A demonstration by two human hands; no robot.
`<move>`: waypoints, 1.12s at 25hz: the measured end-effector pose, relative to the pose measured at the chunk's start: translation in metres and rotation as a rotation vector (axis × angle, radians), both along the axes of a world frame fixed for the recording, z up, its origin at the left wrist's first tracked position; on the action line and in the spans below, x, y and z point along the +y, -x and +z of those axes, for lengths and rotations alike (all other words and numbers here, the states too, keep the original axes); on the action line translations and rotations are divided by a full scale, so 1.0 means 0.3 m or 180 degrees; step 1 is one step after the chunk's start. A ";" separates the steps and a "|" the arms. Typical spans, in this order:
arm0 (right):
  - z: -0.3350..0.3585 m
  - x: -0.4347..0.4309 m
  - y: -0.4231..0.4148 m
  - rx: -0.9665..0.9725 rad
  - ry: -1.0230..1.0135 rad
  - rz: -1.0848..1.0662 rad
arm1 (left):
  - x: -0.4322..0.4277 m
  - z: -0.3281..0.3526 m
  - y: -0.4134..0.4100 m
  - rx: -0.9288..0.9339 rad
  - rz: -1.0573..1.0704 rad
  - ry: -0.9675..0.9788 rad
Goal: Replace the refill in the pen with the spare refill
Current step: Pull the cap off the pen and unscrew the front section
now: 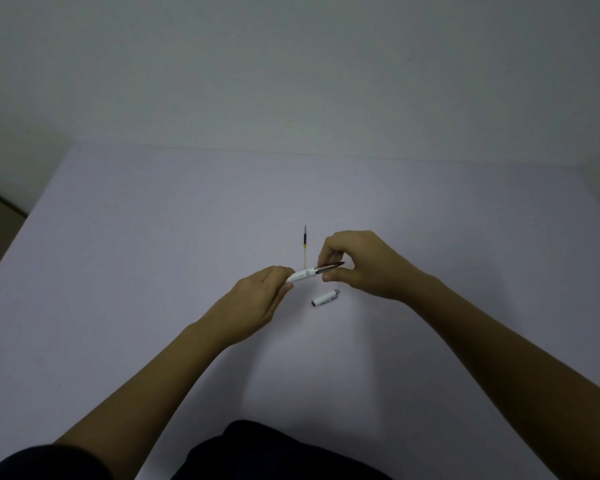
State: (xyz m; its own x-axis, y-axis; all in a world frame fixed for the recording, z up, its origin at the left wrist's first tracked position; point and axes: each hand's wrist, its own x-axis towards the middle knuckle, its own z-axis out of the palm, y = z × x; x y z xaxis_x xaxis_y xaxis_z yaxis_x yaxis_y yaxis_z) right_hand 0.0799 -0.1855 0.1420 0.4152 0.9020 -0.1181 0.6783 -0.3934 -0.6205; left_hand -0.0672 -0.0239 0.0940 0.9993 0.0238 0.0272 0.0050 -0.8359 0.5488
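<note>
While the pale lavender table (pixel 153 258) bears the loose parts mid-frame, the left hand (pixel 253 303) clamps the white pen barrel (pixel 303 274), steadying it so the right hand (pixel 357 265) can pinch its coppery tip. Just below lies the white cap (pixel 325 297); the thin spare refill (pixel 305 245) waits just above.

Left hand (pixel 257 299) fisted, right hand (pixel 357 265) pinching, both raised

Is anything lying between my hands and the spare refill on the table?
Nothing visible. The spare refill lies alone on the table, just beyond the pen both hands hold; the cap sits nearer you.
</note>
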 end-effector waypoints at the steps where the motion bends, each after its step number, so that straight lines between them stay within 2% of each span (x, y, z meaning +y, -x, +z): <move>1: 0.000 0.001 0.003 0.0028 0.0030 -0.0013 | 0.003 -0.001 -0.002 -0.0042 -0.0017 -0.0062; 5: 0.000 0.012 0.007 0.0049 0.0658 0.0012 | 0.011 0.002 -0.005 -0.0140 -0.0084 -0.0216; 10: 0.011 0.002 0.007 0.0313 -0.0013 -0.0185 | 0.006 0.008 -0.010 -0.0181 -0.0023 -0.0150; 15: 0.032 0.007 0.015 0.0595 0.0692 -0.0476 | 0.009 0.014 -0.011 -0.0207 -0.0037 -0.0173; 21: 0.019 -0.013 -0.002 0.0861 0.0166 -0.0623 | 0.007 0.013 -0.015 -0.0206 -0.0041 -0.0163; 25: 0.017 -0.005 0.006 0.1081 0.0344 -0.0951 | 0.010 0.017 -0.020 -0.0201 -0.0026 -0.0161; 28: 0.008 -0.011 0.001 0.1240 0.0039 -0.1078 | 0.011 0.014 -0.019 -0.0168 -0.0029 -0.0157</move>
State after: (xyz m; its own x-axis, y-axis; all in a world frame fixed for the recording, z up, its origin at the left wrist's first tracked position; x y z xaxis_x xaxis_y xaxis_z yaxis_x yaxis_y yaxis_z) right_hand 0.0796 -0.1888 0.1445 0.6069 0.7221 -0.3319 0.2309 -0.5598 -0.7958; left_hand -0.0615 -0.0205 0.0981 0.9967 0.0119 0.0808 -0.0307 -0.8618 0.5063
